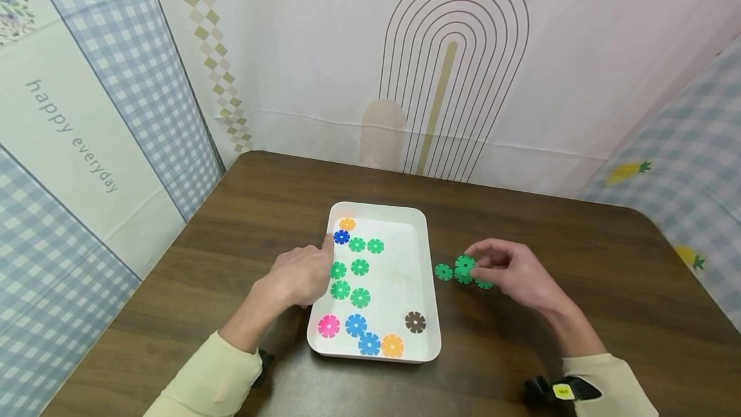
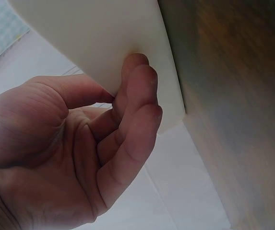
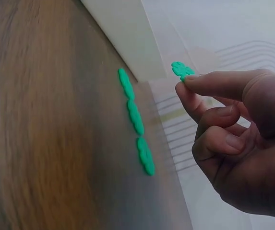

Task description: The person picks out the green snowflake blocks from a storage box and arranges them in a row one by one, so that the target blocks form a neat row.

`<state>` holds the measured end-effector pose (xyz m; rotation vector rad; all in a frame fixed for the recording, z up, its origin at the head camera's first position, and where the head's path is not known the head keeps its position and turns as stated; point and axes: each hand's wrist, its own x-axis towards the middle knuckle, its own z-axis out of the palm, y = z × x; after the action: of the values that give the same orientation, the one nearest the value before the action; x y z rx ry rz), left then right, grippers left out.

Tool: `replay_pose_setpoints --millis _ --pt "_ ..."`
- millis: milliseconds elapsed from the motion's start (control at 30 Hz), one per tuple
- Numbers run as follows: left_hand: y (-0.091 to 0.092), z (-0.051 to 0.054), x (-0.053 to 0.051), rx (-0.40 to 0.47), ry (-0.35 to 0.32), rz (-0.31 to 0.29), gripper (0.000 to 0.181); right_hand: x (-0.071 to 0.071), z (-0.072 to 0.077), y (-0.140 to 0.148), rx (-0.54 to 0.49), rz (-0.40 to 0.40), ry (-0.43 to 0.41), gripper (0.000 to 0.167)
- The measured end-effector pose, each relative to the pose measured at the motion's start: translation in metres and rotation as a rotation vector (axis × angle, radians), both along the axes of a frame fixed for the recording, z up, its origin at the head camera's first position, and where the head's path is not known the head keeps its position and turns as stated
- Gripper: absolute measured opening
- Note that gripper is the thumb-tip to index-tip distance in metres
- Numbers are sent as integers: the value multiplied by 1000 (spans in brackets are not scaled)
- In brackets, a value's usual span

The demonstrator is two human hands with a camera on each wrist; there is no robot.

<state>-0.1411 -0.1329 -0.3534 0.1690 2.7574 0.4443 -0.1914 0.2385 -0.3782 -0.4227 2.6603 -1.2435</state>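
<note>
My right hand (image 1: 515, 272) pinches a green snowflake disc (image 3: 182, 69) between thumb and index finger, above the table just right of the tray. Below it three more green discs (image 3: 135, 117) lie in a row on the wood. A shallow white tray (image 1: 399, 250) stands left of them. At its left side my left hand (image 1: 298, 275) holds the rim, and the left wrist view has the curled fingers against the outer wall. Inside the tray are several green discs (image 1: 360, 267), a dark blue disc (image 1: 341, 237) and an orange disc (image 1: 347, 224).
Nearer the tray's front edge lie a pink disc (image 1: 329, 326), two light blue discs (image 1: 369, 343), an orange disc (image 1: 392, 345) and a brown disc (image 1: 415, 322). The dark wooden table (image 1: 509, 365) meets a patterned cloth (image 1: 312, 50) at the back.
</note>
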Motion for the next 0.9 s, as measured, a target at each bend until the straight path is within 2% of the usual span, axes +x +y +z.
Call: replay_pose_setpoints --millis 367,900 --pt "0 0 -1 -10 -1 1 76 -5 2 29 23 14 -45 35" --pt "0 1 -2 -18 -9 -4 75 -15 -9 71 75 53 -105 32"
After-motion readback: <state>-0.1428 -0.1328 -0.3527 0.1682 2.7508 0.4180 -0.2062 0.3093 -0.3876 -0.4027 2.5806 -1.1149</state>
